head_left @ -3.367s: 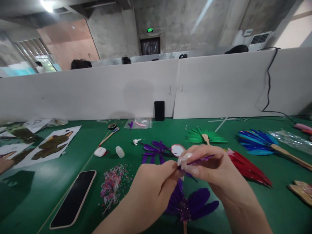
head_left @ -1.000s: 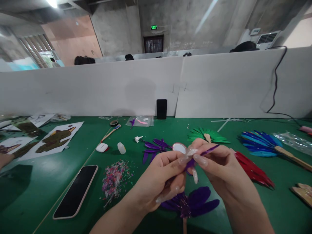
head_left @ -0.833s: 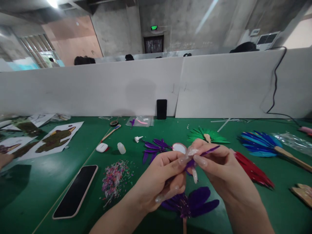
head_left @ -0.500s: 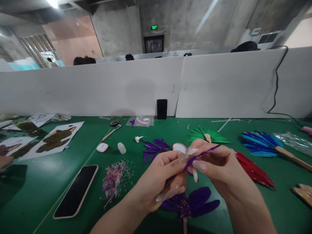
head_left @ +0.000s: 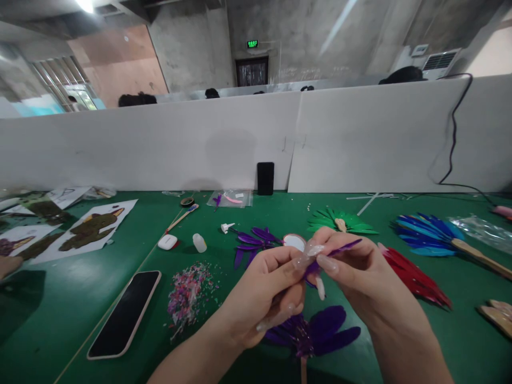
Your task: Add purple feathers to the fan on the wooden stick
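A purple feather (head_left: 344, 247) is pinched between both hands above the table. My left hand (head_left: 272, 285) is closed on its lower end, thumb and fingertips pressed together. My right hand (head_left: 362, 272) grips the same feather with thumb and forefinger, its tip sticking out past the knuckles. Just below lies a fan of purple feathers (head_left: 330, 325) on a wooden stick (head_left: 304, 368). More loose purple feathers (head_left: 256, 242) rest behind my left hand, beside a round white piece (head_left: 295, 242) that my fingers partly cover.
Green (head_left: 356, 223), blue (head_left: 426, 234) and red feather bunches (head_left: 418, 274) lie to the right. On the left are a phone (head_left: 125, 314), a heap of colourful bits (head_left: 190, 293), a small bottle (head_left: 199, 243) and a white case (head_left: 167, 242). Another person's hand (head_left: 10, 265) shows at the far left.
My right thumb has shifted slightly up and left along the feather, closer to my left fingertips. The things on the table have stayed in place.
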`<action>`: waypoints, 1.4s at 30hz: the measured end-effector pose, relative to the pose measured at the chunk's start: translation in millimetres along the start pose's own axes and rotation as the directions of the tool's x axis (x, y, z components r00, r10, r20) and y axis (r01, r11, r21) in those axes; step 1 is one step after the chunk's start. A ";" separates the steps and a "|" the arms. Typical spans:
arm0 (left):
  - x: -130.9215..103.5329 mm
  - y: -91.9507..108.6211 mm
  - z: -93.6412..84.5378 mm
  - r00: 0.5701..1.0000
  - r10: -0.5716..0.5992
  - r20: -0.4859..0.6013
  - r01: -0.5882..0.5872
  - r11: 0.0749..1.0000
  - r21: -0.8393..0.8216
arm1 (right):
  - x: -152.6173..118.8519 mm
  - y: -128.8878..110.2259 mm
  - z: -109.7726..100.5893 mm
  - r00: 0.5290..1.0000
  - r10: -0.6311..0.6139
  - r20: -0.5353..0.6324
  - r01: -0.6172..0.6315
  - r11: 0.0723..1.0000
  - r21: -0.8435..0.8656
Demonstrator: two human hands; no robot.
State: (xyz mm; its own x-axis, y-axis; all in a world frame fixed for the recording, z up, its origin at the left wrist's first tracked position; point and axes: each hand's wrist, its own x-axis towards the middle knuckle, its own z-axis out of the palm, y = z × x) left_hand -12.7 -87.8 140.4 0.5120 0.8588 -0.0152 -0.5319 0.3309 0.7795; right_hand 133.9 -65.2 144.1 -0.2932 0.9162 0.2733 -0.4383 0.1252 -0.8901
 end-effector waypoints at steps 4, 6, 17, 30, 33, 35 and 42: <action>-0.9 0.7 0.0 1.000 -0.009 0.003 0.009 1.000 0.015 | 0.9 0.3 0.0 1.000 0.018 -0.018 -0.018 1.000 0.019; -0.2 1.3 0.1 1.000 -0.006 -0.005 0.007 0.999 0.033 | 1.1 -0.4 -0.5 1.000 0.015 -0.010 -0.015 1.000 -0.006; -3.3 -8.7 8.8 0.863 0.494 -0.105 -0.268 0.625 0.733 | -11.3 -12.0 -5.5 0.973 -0.230 -0.007 0.188 0.813 -0.552; -5.1 -9.3 4.2 0.764 0.644 0.044 -0.260 0.244 0.934 | -19.6 -16.3 -2.2 0.961 -0.248 -0.127 0.095 0.720 -0.687; -5.3 -9.3 3.1 0.711 0.690 0.139 -0.252 0.066 0.965 | -19.0 -17.4 -4.5 0.974 -0.201 -0.107 0.072 0.716 -0.694; -5.7 -9.6 2.7 0.679 0.711 0.183 -0.242 -0.019 0.970 | -18.3 -18.4 -5.6 0.982 -0.168 -0.085 0.063 0.717 -0.694; -7.1 -9.1 4.1 0.647 0.734 0.207 -0.230 -0.072 0.971 | -19.0 -18.4 -6.1 0.973 -0.213 -0.093 0.088 0.706 -0.702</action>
State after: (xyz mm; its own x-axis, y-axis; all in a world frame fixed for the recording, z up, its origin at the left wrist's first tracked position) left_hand -8.7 -98.5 136.0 0.0809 0.7174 0.6919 0.5750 -0.6006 0.5555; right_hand 152.7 -82.6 153.1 -0.1126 0.8998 0.4216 0.2616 0.4362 -0.8610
